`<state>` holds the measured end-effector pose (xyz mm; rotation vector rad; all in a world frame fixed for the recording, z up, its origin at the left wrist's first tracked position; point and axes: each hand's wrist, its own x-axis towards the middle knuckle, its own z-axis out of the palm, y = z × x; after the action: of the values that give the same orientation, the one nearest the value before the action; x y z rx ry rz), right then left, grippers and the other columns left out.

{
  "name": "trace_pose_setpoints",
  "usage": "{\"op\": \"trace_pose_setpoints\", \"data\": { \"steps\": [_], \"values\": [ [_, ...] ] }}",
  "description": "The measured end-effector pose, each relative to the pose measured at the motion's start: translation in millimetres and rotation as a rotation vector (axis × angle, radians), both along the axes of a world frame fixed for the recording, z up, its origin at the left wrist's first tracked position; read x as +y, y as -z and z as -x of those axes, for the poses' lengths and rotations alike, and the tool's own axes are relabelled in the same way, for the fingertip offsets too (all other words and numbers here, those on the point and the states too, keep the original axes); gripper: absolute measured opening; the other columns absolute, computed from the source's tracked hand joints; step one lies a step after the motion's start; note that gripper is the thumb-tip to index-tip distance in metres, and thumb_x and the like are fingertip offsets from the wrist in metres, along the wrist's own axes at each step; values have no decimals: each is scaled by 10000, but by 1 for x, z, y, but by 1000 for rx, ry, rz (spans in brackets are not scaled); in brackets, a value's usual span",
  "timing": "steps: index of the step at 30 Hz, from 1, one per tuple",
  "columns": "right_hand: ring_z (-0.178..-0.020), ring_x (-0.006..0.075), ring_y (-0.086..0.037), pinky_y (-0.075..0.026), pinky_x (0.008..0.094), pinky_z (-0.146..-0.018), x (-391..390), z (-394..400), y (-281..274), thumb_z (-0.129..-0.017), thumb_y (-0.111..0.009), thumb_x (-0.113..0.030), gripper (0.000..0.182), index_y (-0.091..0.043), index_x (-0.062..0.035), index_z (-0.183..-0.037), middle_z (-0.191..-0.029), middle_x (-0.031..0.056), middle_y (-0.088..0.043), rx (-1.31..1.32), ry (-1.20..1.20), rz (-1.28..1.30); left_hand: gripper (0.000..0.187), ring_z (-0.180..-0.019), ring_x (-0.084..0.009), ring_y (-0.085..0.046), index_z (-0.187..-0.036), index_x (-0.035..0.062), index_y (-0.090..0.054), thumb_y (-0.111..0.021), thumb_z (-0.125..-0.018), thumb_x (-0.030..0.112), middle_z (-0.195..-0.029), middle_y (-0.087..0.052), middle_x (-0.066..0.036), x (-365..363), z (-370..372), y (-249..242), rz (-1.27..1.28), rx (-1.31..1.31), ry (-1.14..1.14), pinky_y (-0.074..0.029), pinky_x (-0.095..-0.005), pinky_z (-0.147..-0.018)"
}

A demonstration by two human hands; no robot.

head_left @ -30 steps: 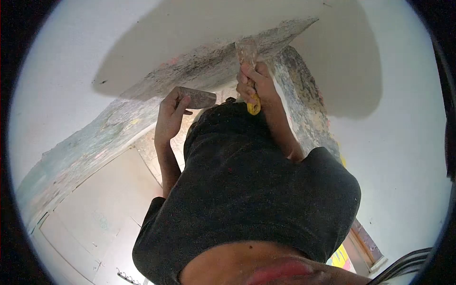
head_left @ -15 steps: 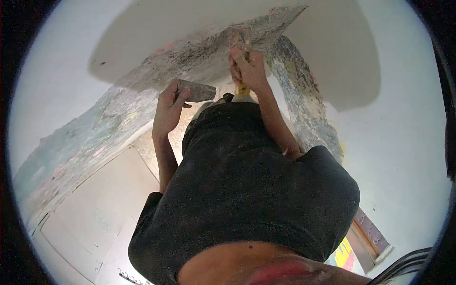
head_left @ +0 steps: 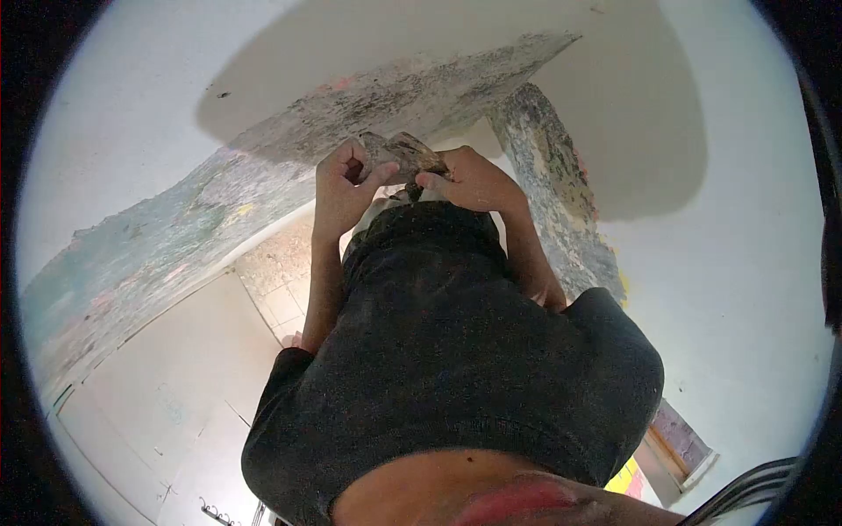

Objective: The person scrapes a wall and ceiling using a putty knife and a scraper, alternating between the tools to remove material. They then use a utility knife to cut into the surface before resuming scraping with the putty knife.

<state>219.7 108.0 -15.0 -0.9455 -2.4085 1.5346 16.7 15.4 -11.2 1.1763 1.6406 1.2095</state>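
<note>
My left hand is closed round a flat grey rectangular scraper plate, thumb on its near face. Close beside it, my right hand grips a putty knife with a dirty, plaster-smeared blade. The two tools meet in front of my waist, the knife blade lying against the plate's right end. The knife's handle is hidden in my fingers. Beyond my hands stretches a rough grey patch of stripped wall, its paint and plaster scraped off.
White painted wall surrounds the patch, and a second stripped strip runs down on the right. A pale panel stands at lower left above a row of hooks. Floor tiles show beside my left arm. A window frame is at lower right.
My right hand has come down from the stripped wall with the putty knife and turned inward. My left hand has moved slightly right with the plate, and both tools are now together.
</note>
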Motion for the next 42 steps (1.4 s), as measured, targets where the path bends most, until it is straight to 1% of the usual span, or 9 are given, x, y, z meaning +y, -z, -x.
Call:
{"op": "trace_pose_setpoints", "data": {
  "steps": [8, 13, 18, 21, 25, 29, 30, 36, 42],
  "values": [
    [-575, 132, -468, -408, 356, -545, 7, -13, 0, -930, -568, -436, 479, -600, 40, -881, -609, 63, -533, 60, -69, 72, 412, -561, -3, -334, -686, 116, -408, -811, -761, 150, -583, -376, 95, 15, -9, 14, -60, 98, -68, -274, -194, -478],
    [-530, 87, -478, -412, 294, -500, 14, -24, -29, -930, -575, -438, 463, -602, 5, -797, -584, 26, -523, -45, -82, 224, 428, -567, -22, -274, -719, 121, -398, -824, -750, 140, -631, -352, 94, 23, -21, 28, -174, -310, -20, -238, -191, -488],
    [-560, 75, -572, -464, 254, -516, 34, -45, -23, -901, -641, -358, 358, -627, -7, -833, -645, 33, -589, -87, -51, 369, 413, -656, -36, -417, -762, 119, -403, -815, -751, 85, -709, -432, 54, 32, -29, 13, -268, -234, -34, -374, -203, -562],
    [-590, 107, -613, -494, 267, -535, 41, -69, 4, -864, -696, -303, 327, -633, 13, -922, -723, 55, -634, 232, 250, 284, 396, -741, -63, -522, -770, 108, -407, -798, -754, 45, -763, -499, 28, 35, -16, 45, -257, -280, -162, -472, -246, -632],
    [-825, 217, -670, -578, 333, -638, 44, -68, 21, -860, -691, -228, 325, -602, 9, -1065, -928, 115, -635, 886, 520, 327, 254, -889, -168, -615, -920, 75, -521, -726, -793, -7, -935, -615, -53, 42, -31, 26, -124, -799, -305, -543, -340, -787],
    [-962, 288, -643, -525, 480, -870, 43, -31, 30, -876, -682, -283, 319, -577, 1, -979, -1074, 145, -579, 1156, 512, 187, 286, -941, -239, -648, -1070, 46, -562, -684, -820, -22, -1073, -639, -112, 43, -41, 34, 10, -945, -297, -565, -405, -825],
    [-887, 272, -645, -477, 489, -928, 39, -25, 26, -877, -682, -317, 301, -571, -38, -868, -936, 111, -621, 1276, 569, 342, 253, -914, -225, -650, -1043, 39, -568, -685, -823, -11, -1046, -645, -107, 46, -47, 31, 29, -949, -280, -569, -387, -804],
    [-583, 142, -581, -530, 322, -662, 74, -25, -11, -838, -719, -400, 311, -612, -114, -777, -577, -15, -555, 1393, 132, 80, 167, -893, -207, -648, -945, 57, -560, -669, -836, -9, -959, -648, -87, 43, -46, 30, 236, -1062, -19, -568, -362, -796],
    [-490, 120, -530, -422, 256, -458, 82, -6, -69, -782, -777, -412, 367, -625, -82, -731, -572, 10, -575, 1380, -288, 108, 174, -938, -207, -628, -955, 67, -542, -662, -842, 12, -1006, -617, -88, 42, -56, 13, 463, -1549, 148, -553, -370, -829]
  ]
}}
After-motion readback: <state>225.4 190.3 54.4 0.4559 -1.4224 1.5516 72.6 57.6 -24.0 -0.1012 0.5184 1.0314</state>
